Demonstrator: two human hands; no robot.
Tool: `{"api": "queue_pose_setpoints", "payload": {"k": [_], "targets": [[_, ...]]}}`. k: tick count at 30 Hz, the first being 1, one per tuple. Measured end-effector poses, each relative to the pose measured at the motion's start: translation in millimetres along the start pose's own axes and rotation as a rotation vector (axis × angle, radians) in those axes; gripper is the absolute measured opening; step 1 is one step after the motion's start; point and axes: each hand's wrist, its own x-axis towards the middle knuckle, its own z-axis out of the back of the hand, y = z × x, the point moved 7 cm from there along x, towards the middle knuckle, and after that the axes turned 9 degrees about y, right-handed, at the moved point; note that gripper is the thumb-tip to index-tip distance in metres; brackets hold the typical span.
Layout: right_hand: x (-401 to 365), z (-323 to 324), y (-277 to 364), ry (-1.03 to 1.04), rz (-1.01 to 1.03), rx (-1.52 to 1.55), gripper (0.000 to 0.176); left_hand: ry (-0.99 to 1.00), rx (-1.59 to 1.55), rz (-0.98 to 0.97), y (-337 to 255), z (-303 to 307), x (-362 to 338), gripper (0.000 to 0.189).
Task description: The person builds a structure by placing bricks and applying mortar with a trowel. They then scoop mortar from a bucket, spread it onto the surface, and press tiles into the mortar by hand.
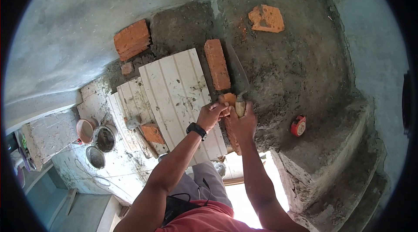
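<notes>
My right hand (244, 121) is wrapped round the wooden handle of a trowel (238, 70), whose blade lies flat over the grey mortar and points away from me. My left hand (212, 115), with a black watch at its wrist, is closed at the fingertips on a small piece of brick (228, 98). Both hands meet just above another brick (232, 135), partly hidden under them. Directly beyond the fingers a long red brick (217, 64) lies in line with it, alongside the blade.
A grooved white board (176, 97) lies left of the bricks. Stacked bricks (132, 39) stand by the wall; a broken brick (267, 18) is at the back. A red tape measure (298, 126) rests near the ledge. A hammer (141, 134) and buckets (104, 139) are left.
</notes>
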Motion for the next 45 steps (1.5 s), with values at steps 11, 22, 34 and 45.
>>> {"api": "queue_pose_setpoints", "payload": {"k": [11,22,34,45], "targets": [[-26,17,3,0.103,-0.047,0.633,0.028,-0.109,0.036,0.105,-1,9,19,0.045],[-44,35,-22,0.065,0.033,0.471,0.033,-0.165,0.044,-0.081,11,6,22,0.031],[-108,20,-47,0.046,0.044,0.341,0.039,-0.120,-0.158,-0.261,28,-7,24,0.058],[-123,-5,-53,-0.039,0.073,0.276,0.048,-0.124,-0.232,-0.177,22,-10,24,0.044]]}}
